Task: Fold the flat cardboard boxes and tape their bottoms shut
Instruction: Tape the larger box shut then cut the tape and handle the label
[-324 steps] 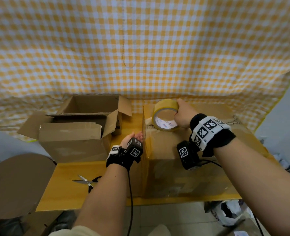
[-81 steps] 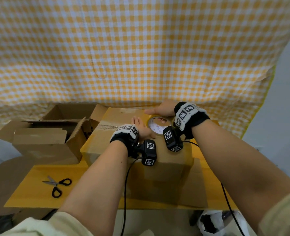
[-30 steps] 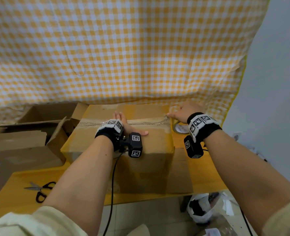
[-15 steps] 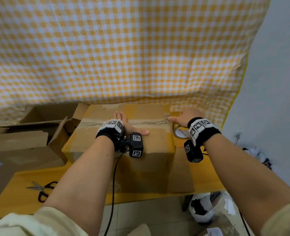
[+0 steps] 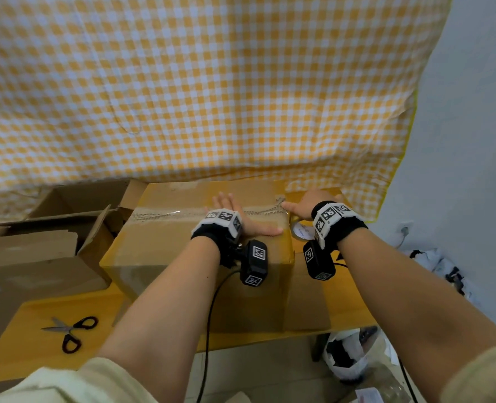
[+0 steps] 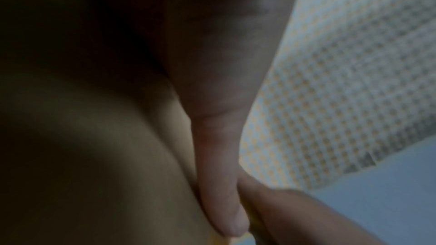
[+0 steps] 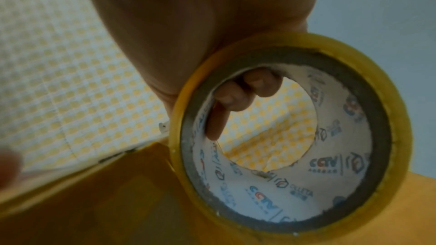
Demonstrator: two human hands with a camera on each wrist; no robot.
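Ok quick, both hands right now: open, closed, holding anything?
Left hand: open, pressed flat on the taped box.
Right hand: fingers curled through the tape roll, holding it at the box edge.

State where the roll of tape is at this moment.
In the head view the tape roll sits just off the box's right end, gripped by the right hand, whose fingers hook through its core.

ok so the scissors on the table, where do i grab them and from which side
Take the scissors by the black handle loops, which point toward the table's near edge and right; the blades point left. Probably easiest with the left hand, coming from above, since they lie flat on open tabletop left of the box.
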